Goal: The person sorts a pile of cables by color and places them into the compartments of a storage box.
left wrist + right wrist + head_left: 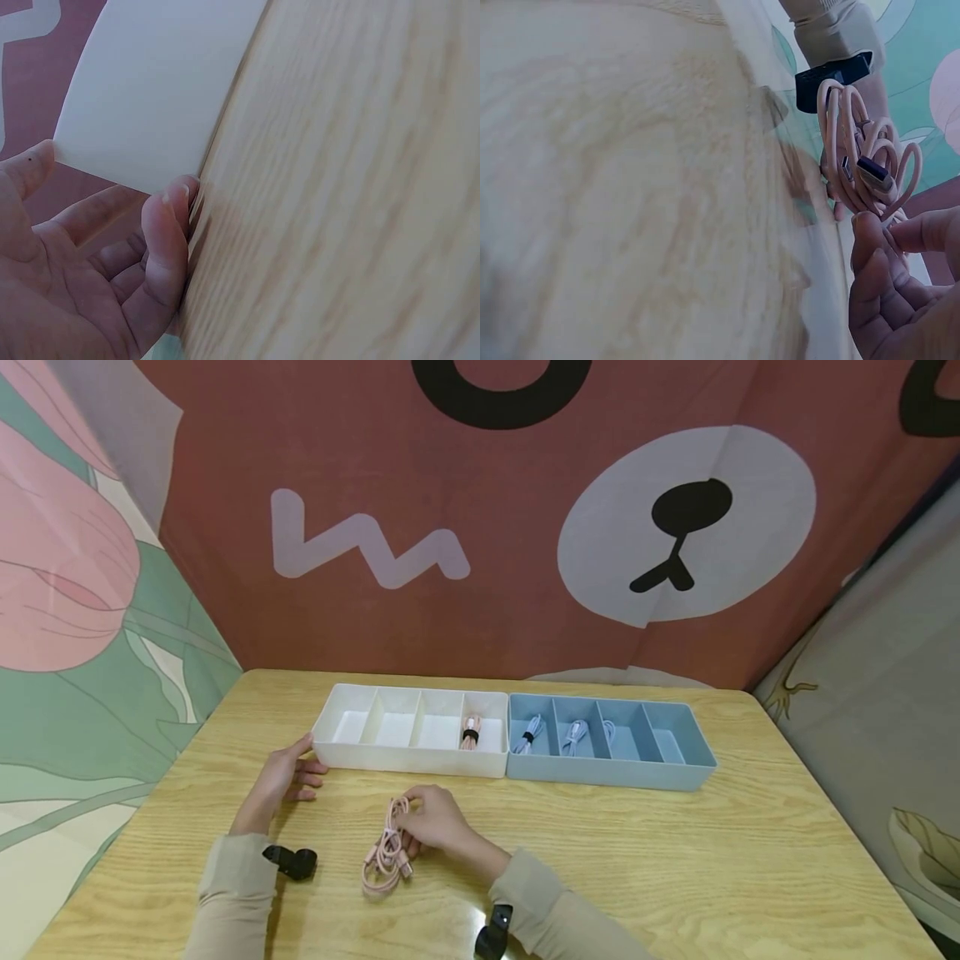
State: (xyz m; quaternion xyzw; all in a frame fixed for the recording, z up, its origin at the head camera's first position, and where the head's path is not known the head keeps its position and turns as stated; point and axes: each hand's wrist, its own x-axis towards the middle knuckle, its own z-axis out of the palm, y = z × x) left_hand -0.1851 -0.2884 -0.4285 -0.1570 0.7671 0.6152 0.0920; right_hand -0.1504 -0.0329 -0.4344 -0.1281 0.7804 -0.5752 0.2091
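Observation:
A pink USB cable [388, 856], bundled in loops, is pinched at one end between the thumb and fingers of my right hand [435, 818]. In the right wrist view, its metal plug [874, 172] sticks out among the loops above the fingertips. My left hand [281, 777] touches the left end of a white divided box [412, 762]. Its fingers are loosely bent, with a fingertip right at the box's corner [67, 154] in the left wrist view. Another pink cable [470, 732], fastened with a black strap, lies in the white box's rightmost compartment.
A blue divided box [611, 772] stands against the white one's right end. Bluish cables, including a black-strapped bundle [528, 735], occupy its three left compartments. Both boxes stand toward the back of the wooden table [675, 877], before a printed cloth backdrop [510, 627].

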